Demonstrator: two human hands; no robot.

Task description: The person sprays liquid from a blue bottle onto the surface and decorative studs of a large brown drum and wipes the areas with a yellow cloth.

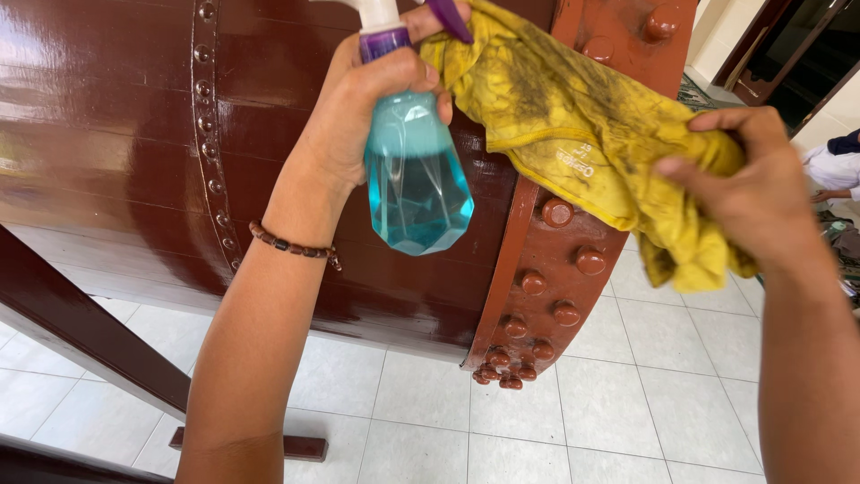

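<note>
**Hands on bottle and cloth at the drum**

Left hand point(358, 116) grips my blue spray bottle point(415, 179) before the brown wooden drum point(116, 134). My right hand point(752, 193) clutches a stained yellow cloth point(573, 116) draped against the drum's studded end rim point(560, 287).

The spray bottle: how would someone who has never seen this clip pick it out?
Find the big glossy brown drum filling the upper left. In front of it the left hand grips the spray bottle by its neck. It is clear, faceted, half full of blue liquid, unlike the dirty yellow cloth beside it.
</note>
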